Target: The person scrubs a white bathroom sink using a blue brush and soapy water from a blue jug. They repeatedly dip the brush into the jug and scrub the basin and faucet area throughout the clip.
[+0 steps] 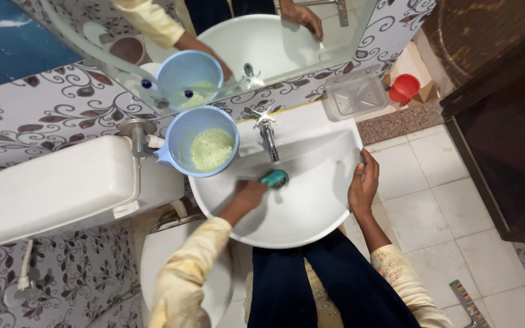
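My left hand (247, 195) is inside the white wash basin (311, 218), closed around a teal scrubber (274, 178) pressed near the drain below the chrome tap (267, 135). My right hand (364, 182) rests on the basin's right rim, fingers curled over the edge. A light blue mug (200, 141) holding pale green foamy liquid sits on the basin's left back corner.
A white toilet cistern (50, 188) stands to the left, its bowl (165, 255) below. A mirror (214, 42) hangs behind the tap. A clear soap tray (355, 95) is on the wall, a red cup (404, 87) beyond it. A dark wooden door (505, 121) is at right.
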